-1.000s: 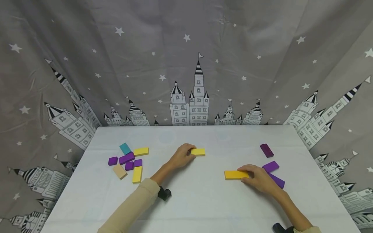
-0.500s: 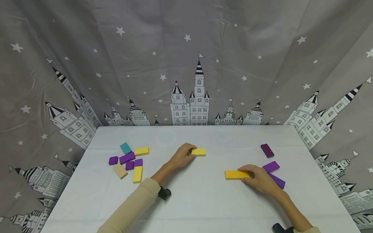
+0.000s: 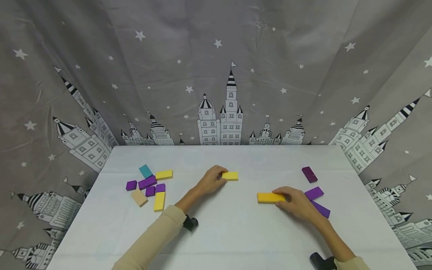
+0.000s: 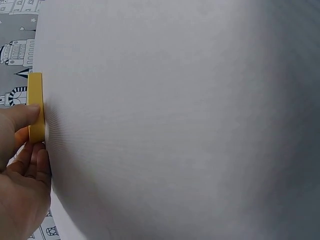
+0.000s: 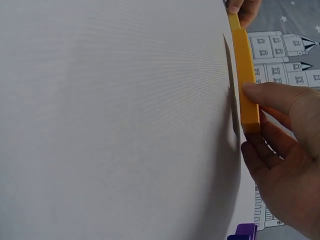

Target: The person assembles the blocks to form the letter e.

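Note:
My left hand pinches the left end of a yellow block on the white table. In the left wrist view the thumb lies on that block's side. Nearer and to the right, my right hand holds an orange-yellow block by its right end between thumb and fingers. The right wrist view shows this block a little apart from its shadow, so it seems slightly raised. Past its far end the left hand shows at the top.
On the left lie a teal block, a beige block, yellow blocks and several purple blocks. Two purple blocks and a dark maroon block lie at the right. A grey castle-print curtain stands behind the table.
My right hand has moved slightly away from me and to the left with the orange-yellow block. The left hand and its yellow block have stayed in place.

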The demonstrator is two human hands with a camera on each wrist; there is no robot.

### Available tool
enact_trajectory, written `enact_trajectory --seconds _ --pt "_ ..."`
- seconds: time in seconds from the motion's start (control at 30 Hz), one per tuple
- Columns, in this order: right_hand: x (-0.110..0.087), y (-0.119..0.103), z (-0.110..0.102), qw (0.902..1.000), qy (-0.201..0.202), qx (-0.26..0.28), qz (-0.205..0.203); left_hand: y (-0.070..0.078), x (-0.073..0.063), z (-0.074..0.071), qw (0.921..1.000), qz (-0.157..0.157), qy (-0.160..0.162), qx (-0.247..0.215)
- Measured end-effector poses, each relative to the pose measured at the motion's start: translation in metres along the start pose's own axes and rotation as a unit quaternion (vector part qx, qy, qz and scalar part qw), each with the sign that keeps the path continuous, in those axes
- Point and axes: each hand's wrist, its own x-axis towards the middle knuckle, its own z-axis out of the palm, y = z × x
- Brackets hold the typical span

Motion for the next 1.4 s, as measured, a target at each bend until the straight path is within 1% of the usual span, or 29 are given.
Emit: enact_trajectory --seconds 0.13,0.27,0.53,0.73,0.93,1.17,1.4 --pt "0.008 -0.004 -0.002 0.9999 0.005 0.003 -0.011 0.0 0.001 0.0 0.9999 -0.009 -0.006 0.005" --pt "0.019 -0.006 -0.004 0.9999 0.008 0.002 -0.013 0.001 0.0 0.0 0.9999 -0.011 -0.009 0.008" --pt "0.044 -0.009 -0.005 0.9996 0.017 -0.003 -0.02 0.001 0.0 0.001 0.9999 -0.013 -0.005 0.005" --pt "0.063 -0.012 0.002 0.9995 0.015 0.007 -0.026 0.001 0.0 0.0 0.9999 -0.012 -0.004 0.003" --pt "0.078 -0.017 0.013 0.9997 0.008 0.014 -0.016 0.002 0.0 -0.001 0.9999 -0.01 -0.007 0.005" --pt "0.09 -0.022 0.023 1.0 0.0 0.009 0.003 0.001 0.001 0.0 1.0 -0.007 -0.006 0.002" --pt "0.096 -0.025 0.028 1.0 -0.001 0.005 -0.002 0.002 0.0 0.0 1.0 -0.003 -0.004 0.004"
